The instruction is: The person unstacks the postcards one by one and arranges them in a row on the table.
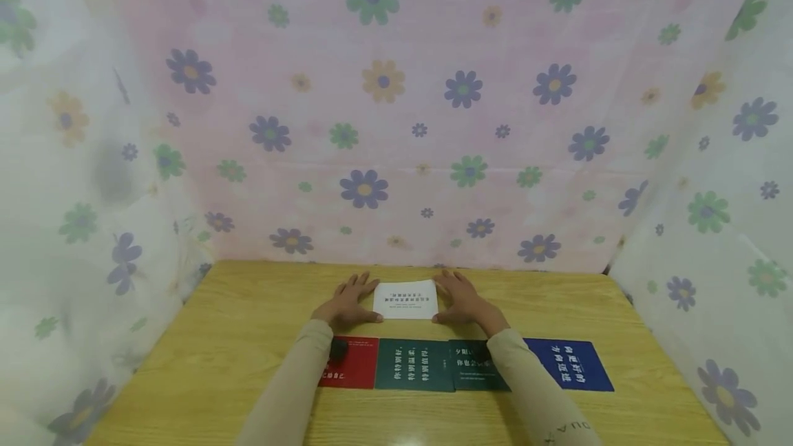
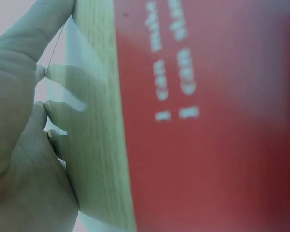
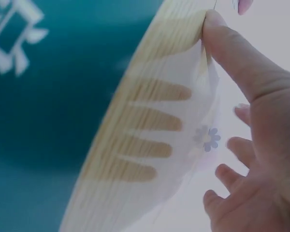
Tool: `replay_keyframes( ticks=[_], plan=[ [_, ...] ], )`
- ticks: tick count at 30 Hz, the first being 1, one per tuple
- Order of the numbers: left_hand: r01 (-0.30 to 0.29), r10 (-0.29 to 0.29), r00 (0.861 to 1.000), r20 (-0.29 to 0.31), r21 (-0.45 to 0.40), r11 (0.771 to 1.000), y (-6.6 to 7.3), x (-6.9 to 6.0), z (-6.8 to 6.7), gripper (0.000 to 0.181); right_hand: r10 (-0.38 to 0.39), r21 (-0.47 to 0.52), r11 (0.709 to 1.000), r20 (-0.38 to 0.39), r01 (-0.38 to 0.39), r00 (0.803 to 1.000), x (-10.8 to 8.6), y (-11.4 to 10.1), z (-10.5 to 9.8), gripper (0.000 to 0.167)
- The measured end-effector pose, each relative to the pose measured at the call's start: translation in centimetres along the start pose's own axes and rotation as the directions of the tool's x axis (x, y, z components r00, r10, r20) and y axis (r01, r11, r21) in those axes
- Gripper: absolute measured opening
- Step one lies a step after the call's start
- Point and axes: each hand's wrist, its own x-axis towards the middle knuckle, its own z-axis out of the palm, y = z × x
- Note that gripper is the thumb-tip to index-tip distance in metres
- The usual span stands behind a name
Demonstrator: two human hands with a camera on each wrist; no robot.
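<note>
A white card (image 1: pixel 405 300) with printed characters lies near the far side of the wooden table, between my two hands. My left hand (image 1: pixel 348 303) is at its left side, thumb by the near corner and fingers spread towards the far corner. Mirroring it at the right side is my right hand (image 1: pixel 463 301), thumb at the near corner. Both hands have extended fingers low over the tabletop. The right wrist view shows the right thumb (image 3: pixel 232 53) at the surface, with the other fingers apart. The left wrist view shows the left thumb (image 2: pixel 34 31) extended.
Nearer than the white card runs a row of cards: red (image 1: pixel 359 363), green (image 1: pixel 415 365), another green (image 1: pixel 473 380) and blue (image 1: pixel 576 365). My forearms cross over this row, covering parts. Flower-printed curtains (image 1: pixel 409 122) surround the wooden table (image 1: pixel 248 294).
</note>
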Motion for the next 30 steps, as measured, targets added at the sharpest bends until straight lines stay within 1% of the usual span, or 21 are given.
replay_keyframes(
  ticks=[4, 9, 15, 21, 24, 27, 30],
  plan=[
    [-0.007, 0.007, 1.0, -0.006, -0.01, 1.0, -0.1, 0.2, 0.0, 0.093, -0.056, -0.036, 0.998, -0.056, 0.054, 0.997, 0.2, 0.1, 0.0, 0.101],
    [-0.004, 0.003, 1.0, -0.019, -0.044, 0.999, 0.0, 0.1, -0.1, 0.095, -0.09, -0.033, 0.996, -0.105, 0.087, 0.99, 0.1, 0.1, -0.1, 0.104],
    [-0.009, 0.007, 1.0, -0.022, -0.069, 0.998, -0.1, -0.1, 0.2, 0.095, -0.101, -0.041, 0.994, -0.107, 0.098, 0.989, -0.3, -0.2, -0.2, 0.107],
    [-0.007, 0.005, 1.0, -0.026, -0.092, 0.996, -0.1, -0.1, 0.4, 0.098, -0.1, -0.033, 0.995, -0.137, 0.097, 0.986, -0.8, -0.7, -0.4, 0.106],
    [0.005, -0.007, 1.0, -0.02, -0.089, 0.996, 0.0, -0.2, 0.2, 0.098, -0.103, -0.054, 0.994, -0.145, 0.096, 0.984, -1.0, -0.8, -0.4, 0.105],
    [0.002, -0.003, 1.0, -0.026, -0.072, 0.997, 0.0, -0.3, 0.1, 0.097, -0.107, -0.077, 0.992, -0.155, 0.096, 0.982, -1.1, -0.9, -0.4, 0.105],
    [-0.02, 0.018, 0.999, -0.027, -0.051, 0.998, -0.1, -0.2, 0.0, 0.096, -0.106, -0.084, 0.992, -0.17, 0.093, 0.98, -1.1, -0.8, -0.4, 0.106]
  ],
)
